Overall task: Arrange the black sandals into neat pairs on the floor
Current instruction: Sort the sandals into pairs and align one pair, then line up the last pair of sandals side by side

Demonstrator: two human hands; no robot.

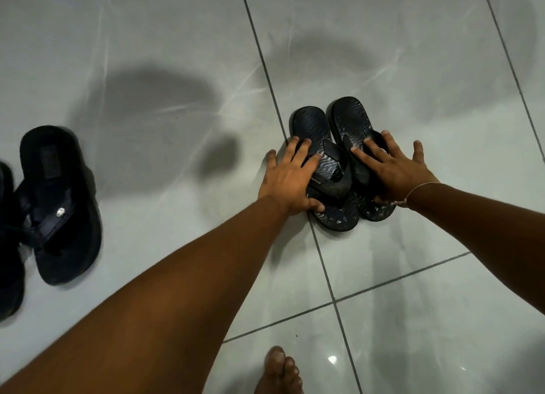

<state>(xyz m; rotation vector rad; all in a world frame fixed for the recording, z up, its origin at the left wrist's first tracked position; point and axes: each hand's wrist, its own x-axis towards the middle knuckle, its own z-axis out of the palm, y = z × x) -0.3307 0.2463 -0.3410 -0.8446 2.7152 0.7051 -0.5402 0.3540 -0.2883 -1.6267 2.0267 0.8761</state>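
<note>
Two small black sandals with wavy-patterned soles lie side by side on the grey tiled floor, right of centre. My left hand [290, 176] lies flat over the strap of the left sandal [309, 125], thumb at its near end. My right hand [392, 169] covers the strap of the right sandal [349, 119], fingers spread. The two sandals touch, and the right one sits a little farther away. A larger black sandal [62, 204] with a small metal stud on its strap lies at the left. Part of another black sandal [7, 246] shows beside it at the frame's edge.
The floor is glossy grey tile with dark grout lines [324, 263] crossing near the small sandals. A bare foot [278, 370] stands at the bottom centre. Dark shadows fall on the tiles between the two sandal groups.
</note>
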